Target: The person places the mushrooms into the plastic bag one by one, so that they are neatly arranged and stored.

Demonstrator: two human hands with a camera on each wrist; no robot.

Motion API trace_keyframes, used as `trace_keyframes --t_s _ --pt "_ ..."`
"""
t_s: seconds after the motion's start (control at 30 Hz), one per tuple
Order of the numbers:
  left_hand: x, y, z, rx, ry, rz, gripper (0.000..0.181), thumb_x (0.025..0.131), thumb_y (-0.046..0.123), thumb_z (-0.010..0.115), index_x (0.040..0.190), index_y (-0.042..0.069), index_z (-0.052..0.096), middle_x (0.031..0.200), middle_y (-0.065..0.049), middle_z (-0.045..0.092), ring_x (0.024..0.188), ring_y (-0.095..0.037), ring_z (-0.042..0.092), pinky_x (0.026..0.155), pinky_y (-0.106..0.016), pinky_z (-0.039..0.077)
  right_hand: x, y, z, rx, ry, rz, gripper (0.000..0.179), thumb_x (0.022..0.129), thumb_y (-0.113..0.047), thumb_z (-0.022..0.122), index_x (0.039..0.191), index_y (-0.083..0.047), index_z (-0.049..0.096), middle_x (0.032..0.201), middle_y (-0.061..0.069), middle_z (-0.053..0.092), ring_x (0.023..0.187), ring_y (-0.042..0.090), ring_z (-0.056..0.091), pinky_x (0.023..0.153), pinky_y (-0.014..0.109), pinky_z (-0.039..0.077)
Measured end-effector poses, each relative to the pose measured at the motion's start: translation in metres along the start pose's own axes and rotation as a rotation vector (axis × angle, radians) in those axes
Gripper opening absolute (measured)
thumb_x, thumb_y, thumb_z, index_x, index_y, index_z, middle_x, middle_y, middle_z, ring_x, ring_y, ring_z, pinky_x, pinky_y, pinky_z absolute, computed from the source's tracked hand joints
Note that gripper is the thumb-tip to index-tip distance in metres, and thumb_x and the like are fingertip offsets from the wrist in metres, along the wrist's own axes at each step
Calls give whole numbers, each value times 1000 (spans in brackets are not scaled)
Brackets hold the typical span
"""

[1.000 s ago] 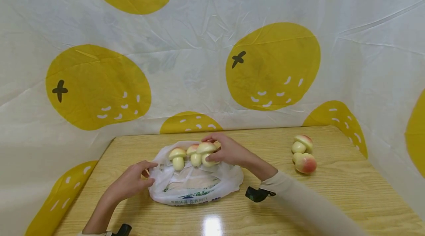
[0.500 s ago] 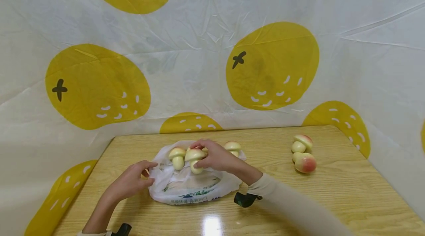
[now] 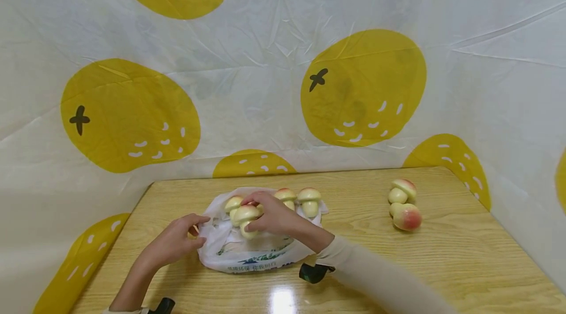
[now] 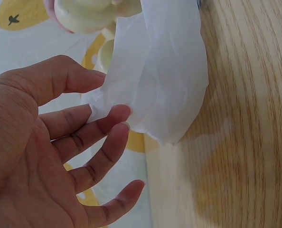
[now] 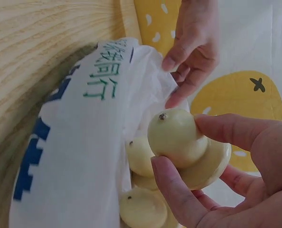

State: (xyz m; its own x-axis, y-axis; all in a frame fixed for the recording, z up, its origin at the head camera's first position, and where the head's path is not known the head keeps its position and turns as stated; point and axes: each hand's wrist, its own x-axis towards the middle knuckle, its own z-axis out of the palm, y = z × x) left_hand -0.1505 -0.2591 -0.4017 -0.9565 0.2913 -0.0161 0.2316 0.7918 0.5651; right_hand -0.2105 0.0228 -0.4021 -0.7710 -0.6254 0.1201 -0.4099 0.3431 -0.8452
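Note:
A white plastic bag (image 3: 261, 264) with green and blue print lies mouth-up on the wooden table. My right hand (image 3: 271, 213) pinches a pale mushroom (image 5: 176, 137) over the bag's opening, the thumb at its stem. At the bag's left edge, my left hand (image 3: 174, 240) holds the plastic rim, which passes between its fingers in the left wrist view. Partly covered by the held mushroom, another mushroom (image 3: 232, 203) sits at the left. Two more mushrooms, one red-tinged (image 3: 285, 196) and one paler (image 3: 309, 201), rest at the bag's right side.
Two further mushrooms, one with a reddish cap (image 3: 403, 191) and one lying cap-forward (image 3: 407, 216), touch each other at the right of the wooden table (image 3: 451, 255). A white cloth with yellow fruit prints (image 3: 247, 98) hangs behind the table.
My right hand has moved left and nearer to me with the mushroom in its grip, uncovering two mushrooms at the bag's right side. My left hand has stayed in place.

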Motion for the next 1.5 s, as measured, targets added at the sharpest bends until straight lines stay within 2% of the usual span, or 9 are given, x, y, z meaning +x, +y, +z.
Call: trace_keyframes --t_s 0.1,0.23,0.33,0.57,0.73,1.0,1.2,1.37,1.5 --pt "0 0 0 8 3 4 48 87 12 78 129 -4 65 110 -5 67 90 -16 58 70 -26 51 1 -3 5 -16 3 -2 48 79 -10 86 123 -9 67 120 3 62 115 18 53 94 31 46" --pt "0 0 0 13 5 4 48 86 12 79 129 -4 65 111 -5 68 90 -15 59 71 -26 51 1 -5 14 -59 3 17 49 79 -13 88 123 -11 68 114 0 65 105 12 55 89 26 46" --pt "-1 1 0 10 4 0 47 86 12 79 129 -3 65 111 -6 68 90 -16 59 71 -26 51 1 -4 20 -93 4 21 51 79 -16 88 125 -12 67 117 -2 66 101 8 56 88 25 46" --pt "-1 0 -1 -6 4 10 47 87 13 78 129 -3 65 110 -5 68 90 -15 59 70 -26 50 2 -3 33 -132 -1 26 54 80 -19 87 129 -12 66 121 -2 64 105 8 55 90 25 46" --pt "-2 0 0 -6 3 1 47 88 13 77 130 -1 65 111 -5 68 91 -15 60 70 -26 50 3 -3 39 -202 12 38 54 79 -24 88 127 -16 66 120 -4 63 107 8 54 91 25 45" --pt "0 0 0 -10 -4 -20 47 88 11 75 132 -2 64 114 -7 67 92 -17 59 70 -26 50 2 -1 48 -243 86 43 38 76 -9 80 112 -17 71 107 1 67 101 13 62 81 22 47" --pt "0 0 0 -2 -4 -7 47 88 11 75 131 -3 64 112 -6 67 92 -17 59 70 -26 50 1 -4 47 -275 71 57 40 77 -10 80 115 -17 70 108 1 67 102 12 61 81 22 48" --pt "-1 0 0 6 6 -12 46 88 11 77 131 -2 65 110 -5 67 91 -16 59 70 -26 50 -4 -4 39 -272 26 49 41 83 -14 81 121 -16 68 117 4 65 109 17 62 85 24 48" --pt "-1 -1 -1 5 9 -13 47 87 12 77 131 -2 65 110 -5 67 91 -16 59 69 -26 50 -7 -4 32 -259 -12 35 44 84 -13 82 125 -14 67 120 7 66 110 21 63 82 25 49"
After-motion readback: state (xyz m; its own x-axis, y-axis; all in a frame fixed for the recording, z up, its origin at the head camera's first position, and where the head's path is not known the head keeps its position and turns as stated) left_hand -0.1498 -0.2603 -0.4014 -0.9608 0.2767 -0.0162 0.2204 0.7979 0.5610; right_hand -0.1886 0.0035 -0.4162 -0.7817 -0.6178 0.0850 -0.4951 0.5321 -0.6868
